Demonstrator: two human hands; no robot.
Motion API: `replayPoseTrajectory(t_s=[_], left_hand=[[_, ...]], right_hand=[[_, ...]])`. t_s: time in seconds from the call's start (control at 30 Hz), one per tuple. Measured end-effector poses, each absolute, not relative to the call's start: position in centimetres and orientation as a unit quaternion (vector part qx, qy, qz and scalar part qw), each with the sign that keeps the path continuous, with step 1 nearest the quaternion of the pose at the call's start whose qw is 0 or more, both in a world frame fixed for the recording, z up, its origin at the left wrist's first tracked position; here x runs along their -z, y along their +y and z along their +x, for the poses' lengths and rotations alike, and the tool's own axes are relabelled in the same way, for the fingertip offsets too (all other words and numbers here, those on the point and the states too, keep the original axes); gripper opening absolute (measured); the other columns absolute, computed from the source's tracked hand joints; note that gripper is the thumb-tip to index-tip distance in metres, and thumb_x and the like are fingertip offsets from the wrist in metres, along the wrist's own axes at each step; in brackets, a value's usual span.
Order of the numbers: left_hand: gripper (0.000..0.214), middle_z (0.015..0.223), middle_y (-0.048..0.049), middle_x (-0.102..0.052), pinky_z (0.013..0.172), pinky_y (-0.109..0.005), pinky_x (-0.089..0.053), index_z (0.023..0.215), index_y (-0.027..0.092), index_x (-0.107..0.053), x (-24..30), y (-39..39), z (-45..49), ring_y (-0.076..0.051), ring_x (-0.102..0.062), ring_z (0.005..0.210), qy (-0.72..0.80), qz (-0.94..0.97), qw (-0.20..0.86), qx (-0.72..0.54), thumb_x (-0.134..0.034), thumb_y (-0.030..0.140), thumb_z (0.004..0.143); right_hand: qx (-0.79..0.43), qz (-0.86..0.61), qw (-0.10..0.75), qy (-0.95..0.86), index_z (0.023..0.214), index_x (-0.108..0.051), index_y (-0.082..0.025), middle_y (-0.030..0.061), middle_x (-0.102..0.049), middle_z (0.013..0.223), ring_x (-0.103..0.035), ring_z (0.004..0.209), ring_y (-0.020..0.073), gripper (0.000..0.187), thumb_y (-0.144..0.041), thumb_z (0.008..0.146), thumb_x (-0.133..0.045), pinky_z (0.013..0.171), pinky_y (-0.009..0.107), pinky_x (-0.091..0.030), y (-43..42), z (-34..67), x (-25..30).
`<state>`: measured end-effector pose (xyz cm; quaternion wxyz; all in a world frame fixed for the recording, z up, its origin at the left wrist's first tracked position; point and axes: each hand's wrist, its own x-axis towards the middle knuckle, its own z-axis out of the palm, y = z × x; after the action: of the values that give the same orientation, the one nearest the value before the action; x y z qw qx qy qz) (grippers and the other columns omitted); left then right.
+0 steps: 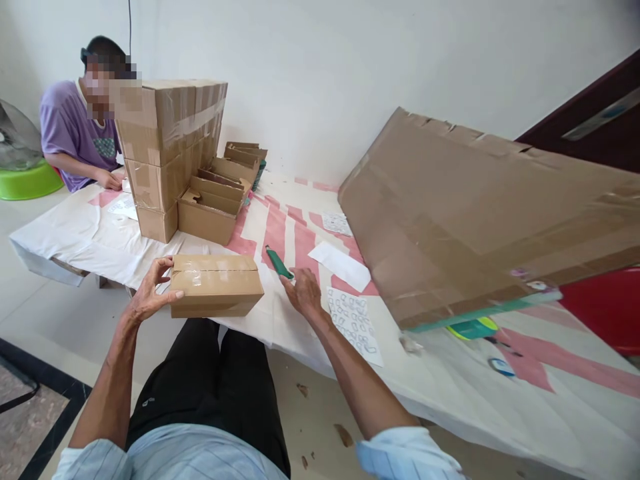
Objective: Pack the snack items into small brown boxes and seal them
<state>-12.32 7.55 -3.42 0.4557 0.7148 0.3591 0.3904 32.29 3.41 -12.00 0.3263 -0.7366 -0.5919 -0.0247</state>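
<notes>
A closed cardboard box (216, 283) with clear tape along its top seam sits at the near edge of the table. My left hand (150, 293) grips the left end of this box, thumb on the near side and fingers at the far corner. To the right of the box, my right hand (304, 292) has its fingers closed at the near end of a slim green tool that looks like a utility knife (278, 262). The tool points away to the left, over the cloth; whether it rests on the cloth I cannot tell.
Taped boxes (160, 160) are stacked at the left, beside open cartons (210, 213). A person in purple (80, 133) sits behind the stack. A large cardboard sheet (480, 220) leans at the right. White paper (340, 265), a marked sheet (354, 323) and a tape roll (501, 367) lie on the table.
</notes>
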Motion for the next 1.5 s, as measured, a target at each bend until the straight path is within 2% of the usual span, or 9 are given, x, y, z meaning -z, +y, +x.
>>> replayPoseTrajectory(t_s=[0.2, 0.43, 0.57, 0.73, 0.83, 0.93, 1.03, 1.13, 1.5], left_hand=[[0.059, 0.161, -0.0145, -0.052, 0.112, -0.055, -0.050, 0.110, 0.027, -0.050, 2.4, 7.5, -12.0, -0.039, -0.054, 0.148, 0.374, 0.722, 0.447, -0.374, -0.088, 0.057, 0.075], [0.057, 0.158, -0.0138, -0.053, 0.111, -0.052, -0.050, 0.109, 0.026, -0.053, 2.1, 7.3, -11.9, -0.037, -0.056, 0.143, 0.378, 0.723, 0.446, -0.369, -0.089, 0.054, 0.074], [0.054, 0.157, -0.0138, -0.053, 0.111, -0.051, -0.050, 0.111, 0.026, -0.056, 2.5, 7.2, -11.9, -0.037, -0.056, 0.143, 0.374, 0.720, 0.446, -0.377, -0.087, 0.053, 0.076], [0.056, 0.159, -0.0127, -0.050, 0.111, -0.051, -0.051, 0.124, 0.028, -0.065, 2.8, 6.9, -11.8, -0.038, -0.052, 0.147, 0.368, 0.727, 0.437, -0.380, -0.085, 0.053, 0.079], [0.061, 0.159, -0.0123, -0.051, 0.112, -0.053, -0.051, 0.130, 0.029, -0.067, 2.9, 6.6, -11.5, -0.039, -0.051, 0.148, 0.367, 0.729, 0.435, -0.380, -0.085, 0.057, 0.079], [0.064, 0.160, -0.0126, -0.050, 0.112, -0.054, -0.051, 0.133, 0.030, -0.068, 2.9, 6.3, -11.2, -0.040, -0.049, 0.150, 0.364, 0.730, 0.434, -0.382, -0.085, 0.059, 0.079], [0.068, 0.160, -0.0129, -0.049, 0.111, -0.053, -0.052, 0.137, 0.031, -0.066, 3.1, 6.0, -10.9, -0.041, -0.046, 0.153, 0.361, 0.732, 0.431, -0.385, -0.086, 0.060, 0.079], [0.070, 0.160, -0.0126, -0.049, 0.111, -0.052, -0.052, 0.138, 0.031, -0.065, 3.3, 5.9, -10.8, -0.041, -0.044, 0.153, 0.360, 0.731, 0.432, -0.386, -0.086, 0.060, 0.078], [0.068, 0.162, -0.0118, -0.047, 0.113, -0.050, -0.050, 0.137, 0.031, -0.061, 3.4, 5.2, -10.8, -0.038, -0.045, 0.153, 0.361, 0.729, 0.437, -0.382, -0.085, 0.053, 0.078]], right_hand=[[-0.027, -0.794, 0.261, -0.549, 0.095, -0.067, -0.020, 0.0172, -0.067, 0.105, -0.060, 0.108, 0.0354, 0.014, -0.031, 0.090, -0.073, 0.093, 0.049, -0.050, 6.9, 33.0, 12.9], [-0.068, -0.822, 0.243, -0.511, 0.086, -0.061, -0.020, 0.0177, -0.068, 0.105, -0.061, 0.108, 0.0335, 0.008, -0.026, 0.091, -0.061, 0.095, 0.045, -0.047, 6.9, 32.3, 12.0], [-0.076, -0.823, 0.285, -0.486, 0.088, -0.056, -0.022, 0.0141, -0.068, 0.099, -0.061, 0.099, 0.0297, 0.013, -0.031, 0.094, -0.048, 0.091, 0.042, -0.048, 5.6, 31.4, 10.9], [-0.105, -0.804, 0.355, -0.465, 0.081, -0.048, -0.026, 0.0047, -0.061, 0.077, -0.059, 0.075, 0.0241, 0.032, -0.049, 0.100, -0.035, 0.071, 0.037, -0.050, 3.6, 30.2, 8.3], [-0.158, -0.730, 0.456, -0.484, 0.075, -0.046, -0.027, -0.0016, -0.051, 0.065, -0.052, 0.062, 0.0192, 0.047, -0.068, 0.098, -0.042, 0.060, 0.033, -0.047, 2.4, 28.8, 5.5], [-0.237, -0.615, 0.532, -0.532, 0.075, -0.055, -0.025, -0.0044, -0.047, 0.061, -0.044, 0.056, 0.0148, 0.051, -0.072, 0.094, -0.060, 0.054, 0.030, -0.041, 1.3, 26.3, 1.7], [-0.252, -0.572, 0.503, -0.597, 0.086, -0.069, -0.022, -0.0042, -0.049, 0.061, -0.044, 0.057, 0.0145, 0.045, -0.066, 0.092, -0.067, 0.056, 0.030, -0.041, 0.4, 23.5, -2.0], [-0.242, -0.554, 0.460, -0.650, 0.088, -0.075, -0.020, -0.0018, -0.055, 0.066, -0.050, 0.063, 0.0157, 0.045, -0.064, 0.093, -0.067, 0.061, 0.030, -0.043, -0.1, 21.2, -4.6], [-0.241, -0.526, 0.391, -0.716, 0.087, -0.076, -0.020, 0.0027, -0.069, 0.079, -0.057, 0.072, 0.0182, 0.041, -0.059, 0.095, -0.066, 0.064, 0.030, -0.046, 0.6, 19.5, -6.8]])
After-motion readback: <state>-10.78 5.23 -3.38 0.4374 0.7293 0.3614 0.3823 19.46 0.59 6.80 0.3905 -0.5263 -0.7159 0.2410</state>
